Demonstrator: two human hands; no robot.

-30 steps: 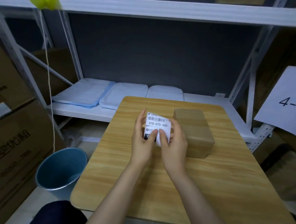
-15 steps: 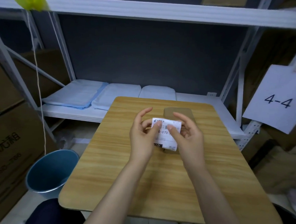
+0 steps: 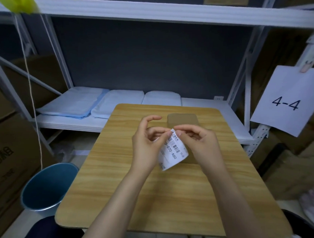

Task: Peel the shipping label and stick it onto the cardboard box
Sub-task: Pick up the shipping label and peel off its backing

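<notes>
Head view: fingers (image 3: 168,134) at shipping label (image 3: 173,151) corner

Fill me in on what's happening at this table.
A person is working a shipping label with both bare hands above a small wooden table. The left hand and right hand both pinch the label's top corner, apparently to start peeling it from its backing. The cardboard box sits on the table just behind the hands, with no label on the faces that show. A blue bin stands on the floor to the left.
</notes>
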